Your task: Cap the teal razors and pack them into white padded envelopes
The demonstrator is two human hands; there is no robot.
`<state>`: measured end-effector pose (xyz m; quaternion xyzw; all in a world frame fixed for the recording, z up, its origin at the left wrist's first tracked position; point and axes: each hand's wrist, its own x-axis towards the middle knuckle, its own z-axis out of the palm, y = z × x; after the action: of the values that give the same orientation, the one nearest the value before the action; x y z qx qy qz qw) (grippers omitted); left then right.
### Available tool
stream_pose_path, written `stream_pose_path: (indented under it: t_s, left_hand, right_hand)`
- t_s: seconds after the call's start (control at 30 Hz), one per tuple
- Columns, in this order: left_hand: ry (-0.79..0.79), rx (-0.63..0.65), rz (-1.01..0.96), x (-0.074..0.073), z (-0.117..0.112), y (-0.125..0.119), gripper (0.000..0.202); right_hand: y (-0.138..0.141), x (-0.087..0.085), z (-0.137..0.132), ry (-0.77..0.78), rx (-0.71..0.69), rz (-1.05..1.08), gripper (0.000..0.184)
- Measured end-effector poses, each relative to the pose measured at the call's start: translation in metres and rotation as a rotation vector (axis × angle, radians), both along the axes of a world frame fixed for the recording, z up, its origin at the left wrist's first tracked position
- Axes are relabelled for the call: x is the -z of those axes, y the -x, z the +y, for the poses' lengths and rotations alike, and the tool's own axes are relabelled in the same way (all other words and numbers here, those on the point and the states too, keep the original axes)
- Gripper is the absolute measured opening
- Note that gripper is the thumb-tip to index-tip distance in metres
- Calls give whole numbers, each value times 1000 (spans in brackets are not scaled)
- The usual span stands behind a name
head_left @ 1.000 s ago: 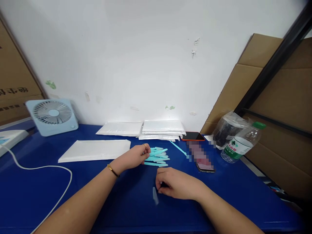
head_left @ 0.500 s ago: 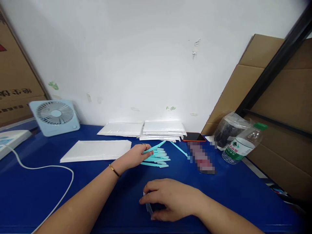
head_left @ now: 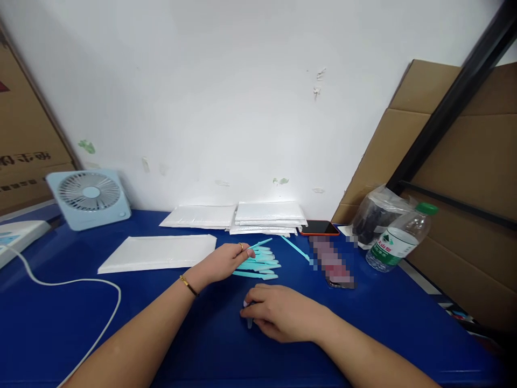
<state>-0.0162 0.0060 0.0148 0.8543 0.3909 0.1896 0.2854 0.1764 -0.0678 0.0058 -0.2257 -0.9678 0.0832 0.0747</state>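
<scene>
My left hand [head_left: 229, 261] pinches a turquoise eyebrow razor [head_left: 262, 243], tilted up above the blue table. Under and beside those fingers lies a fanned pile of turquoise eyebrow razors [head_left: 266, 266]; my fingers cover part of it. Nearer to me, my right hand [head_left: 280, 312] has its fingers closed on a small translucent plastic piece [head_left: 249, 323], mostly hidden by the fingers. One more turquoise razor [head_left: 294, 248] lies apart on the right, with its end beside a blurred pinkish packet [head_left: 331, 261].
White padded envelopes lie at left [head_left: 159, 252] and in stacks [head_left: 269, 211] by the wall. A phone [head_left: 319, 228], a water bottle [head_left: 399, 240] and a bagged dark object [head_left: 371, 218] stand or lie right. A fan [head_left: 91, 196] and white cable [head_left: 117, 302] are left.
My right hand has moved away from me toward the pile, and its fingers have drawn closer together on the translucent piece. The razor in my left hand has tipped lower.
</scene>
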Motion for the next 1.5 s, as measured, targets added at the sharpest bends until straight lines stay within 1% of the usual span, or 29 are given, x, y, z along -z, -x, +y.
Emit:
stream_pose_path:
  t_s: [0.1, 0.2, 0.23, 0.3, 0.33, 0.4, 0.47, 0.53, 0.6, 0.7, 0.97, 1.1, 1.37, 1.5]
  left_hand:
    - [5, 44, 1, -1, -1, -1, 44]
    - [-28, 24, -31, 0, -1, 0, 40]
    - [-36, 18, -32, 1, -1, 0, 39]
    - [-46, 12, -7, 2, 0, 1, 38]
    - [-51, 7, 12, 2, 1, 1, 38]
    - [-66, -19, 33, 1, 2, 2, 39]
    - [-70, -42, 39, 0, 2, 2, 38]
    - [-63, -52, 34, -1, 2, 2, 38]
    - [-51, -43, 20, -2, 2, 2, 37]
    - [-36, -26, 7, -3, 1, 1, 38]
    - [-38, -5, 1, -4, -1, -1, 41]
    - [-49, 16, 4, -3, 0, -2, 42]
    - [-46, -7, 5, -3, 1, 0, 42]
    - [-51, 23, -3, -4, -1, -1, 42]
  right_hand:
    - [1, 6, 4, -30, 41, -40, 23]
    - [5, 11, 6, -107, 108, -53, 16]
    - [6, 12, 7, -111, 122, -32, 14]
    - [2, 10, 11, -46, 157, 81, 14]
    - [-2, 8, 14, 5, 195, 177, 15]
    - [-17, 1, 22, 82, 329, 400, 18]
    - [-36, -5, 33, 85, 509, 589, 19]
    - [-53, -8, 43, 101, 646, 686, 22]
    - [-63, -7, 50, 159, 706, 716, 27]
    - [-65, -3, 52, 223, 692, 709, 30]
    - [-56, -9, 45, 223, 662, 642, 29]
    - [-53, -7, 45, 234, 648, 610, 28]
    - [-60, -9, 46, 210, 736, 626, 31]
    - [-55, -8, 45, 222, 691, 597, 29]
